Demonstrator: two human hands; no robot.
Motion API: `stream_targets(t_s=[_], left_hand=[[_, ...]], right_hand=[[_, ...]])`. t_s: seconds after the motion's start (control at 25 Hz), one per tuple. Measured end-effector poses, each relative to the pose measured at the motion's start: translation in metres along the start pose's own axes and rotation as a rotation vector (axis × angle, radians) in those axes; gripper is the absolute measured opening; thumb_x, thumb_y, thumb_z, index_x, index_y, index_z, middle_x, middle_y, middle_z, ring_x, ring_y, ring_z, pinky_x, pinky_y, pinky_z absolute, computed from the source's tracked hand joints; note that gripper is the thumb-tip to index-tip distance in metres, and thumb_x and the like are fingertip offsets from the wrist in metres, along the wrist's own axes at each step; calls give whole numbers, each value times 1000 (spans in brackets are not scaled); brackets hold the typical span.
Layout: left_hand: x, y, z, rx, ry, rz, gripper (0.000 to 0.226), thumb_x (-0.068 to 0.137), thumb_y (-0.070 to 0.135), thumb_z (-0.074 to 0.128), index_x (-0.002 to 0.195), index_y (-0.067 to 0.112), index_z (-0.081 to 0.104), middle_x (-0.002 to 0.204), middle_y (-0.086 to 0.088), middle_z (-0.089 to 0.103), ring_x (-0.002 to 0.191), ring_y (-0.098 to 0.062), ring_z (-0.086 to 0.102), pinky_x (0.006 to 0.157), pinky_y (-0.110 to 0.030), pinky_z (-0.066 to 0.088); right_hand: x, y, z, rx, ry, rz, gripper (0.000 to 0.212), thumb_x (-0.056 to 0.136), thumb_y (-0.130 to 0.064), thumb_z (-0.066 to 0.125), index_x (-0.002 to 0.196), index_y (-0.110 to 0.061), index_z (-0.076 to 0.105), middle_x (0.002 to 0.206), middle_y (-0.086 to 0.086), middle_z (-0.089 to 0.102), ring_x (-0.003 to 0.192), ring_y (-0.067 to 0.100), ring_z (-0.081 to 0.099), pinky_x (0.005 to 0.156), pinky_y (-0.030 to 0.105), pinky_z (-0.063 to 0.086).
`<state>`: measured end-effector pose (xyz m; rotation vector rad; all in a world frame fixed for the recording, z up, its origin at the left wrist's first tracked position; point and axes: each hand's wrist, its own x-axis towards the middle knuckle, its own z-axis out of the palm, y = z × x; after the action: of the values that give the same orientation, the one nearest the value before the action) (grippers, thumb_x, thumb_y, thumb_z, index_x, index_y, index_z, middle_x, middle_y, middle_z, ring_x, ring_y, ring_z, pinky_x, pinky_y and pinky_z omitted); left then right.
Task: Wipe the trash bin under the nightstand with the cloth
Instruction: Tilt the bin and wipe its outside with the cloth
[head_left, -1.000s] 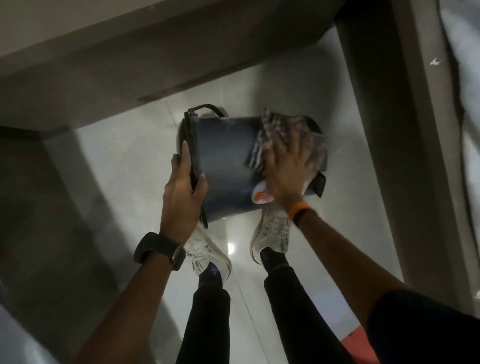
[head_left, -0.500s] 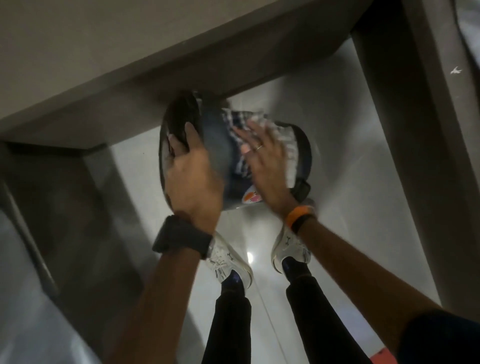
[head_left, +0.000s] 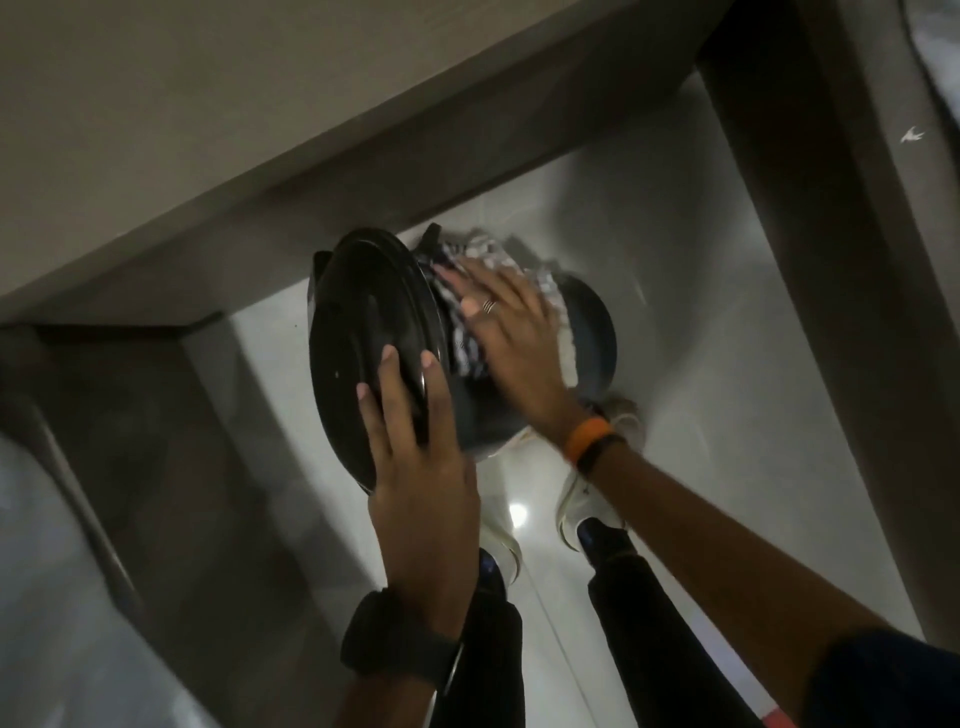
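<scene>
Trash bin (head_left: 395, 358) held off floor, tipped sideways, just below nightstand (head_left: 218, 171) edge. Left hand (head_left: 415, 457) clamps lid-end rim, fingers curled. Right hand (head_left: 511, 343) flat, spread, pressing checked cloth (head_left: 470, 345) on bin wall (motion-blurred). Step: wiping side. Next: rotate bin, reach unwiped faces.

The trash bin (head_left: 374, 332) looks like glossy dark plastic, the checked cloth (head_left: 483, 260) soft woven fabric, the floor (head_left: 675, 260) polished tile.

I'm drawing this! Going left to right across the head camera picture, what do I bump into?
Black watch → left hand → checked cloth → right hand → orange wristband → nightstand leg.
</scene>
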<state>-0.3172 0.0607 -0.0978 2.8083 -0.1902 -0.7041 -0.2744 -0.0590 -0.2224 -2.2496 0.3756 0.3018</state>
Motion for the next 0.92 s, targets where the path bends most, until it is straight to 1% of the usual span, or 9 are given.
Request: stream_targets(t_s=[0.12,0.24,0.32,0.44,0.52,0.6,0.72,0.8,0.92], left_hand=[[-16,-24,6,-121,5,86,70,88,3,69,153,13,45,169,-16,18,153,-34,22,103,-49,53],[-17,-36,-4,-363,-101,41,58,78,31,84,131,27,61,168,-8,21,139,-19,44,99,-26,53],[-4,-37,-8,-382,-84,21,54,74,39,83,121,31,58,158,-4,37,125,-15,54,88,-12,49],[6,-31,-11,-315,-20,-17,60,70,25,91,120,27,60,150,-5,37,129,-31,54,94,-33,55],[2,-23,-9,-257,-27,-40,69,64,24,95,123,24,60,146,-8,37,130,-35,50,97,-48,57],[-5,-17,-6,-199,-19,-71,88,57,24,98,134,26,54,142,-10,39,128,-36,48,96,-49,56],[-4,-8,-8,-126,-72,-85,129,49,31,101,152,43,24,138,-8,36,125,-32,44,90,-42,51],[6,0,-10,-69,-137,-68,139,45,40,100,155,47,15,145,-10,28,129,-35,39,98,-50,49],[27,9,-8,-106,-225,-52,141,40,40,102,144,54,7,165,-1,1,149,-38,14,115,-64,29]], right_hand=[[-8,34,-2,76,46,78,49,105,-42,25,153,-41,38,166,-5,40,158,20,30,132,46,12],[2,83,-26,288,104,440,41,111,-21,36,144,-24,58,160,1,50,155,22,36,134,41,15],[-1,78,-29,321,89,447,42,112,-20,33,145,-28,56,162,-2,48,154,19,34,133,33,12],[-27,29,-12,378,82,171,45,107,-37,31,149,-45,45,162,-23,40,159,11,25,133,42,12],[-48,10,-7,505,85,52,42,103,-50,36,143,-62,41,153,-48,33,155,-9,19,129,26,4],[-48,19,-12,382,102,57,44,107,-40,34,150,-54,38,159,-38,33,157,-6,19,131,22,-2],[-20,68,-26,306,62,396,41,112,-18,35,151,-25,47,165,0,42,159,22,29,134,44,11],[-13,76,-33,426,83,512,40,113,-22,34,149,-22,51,164,1,44,157,23,32,133,45,16],[-42,36,-32,532,114,316,39,103,-59,33,140,-68,37,151,-51,31,146,-26,17,128,40,11]])
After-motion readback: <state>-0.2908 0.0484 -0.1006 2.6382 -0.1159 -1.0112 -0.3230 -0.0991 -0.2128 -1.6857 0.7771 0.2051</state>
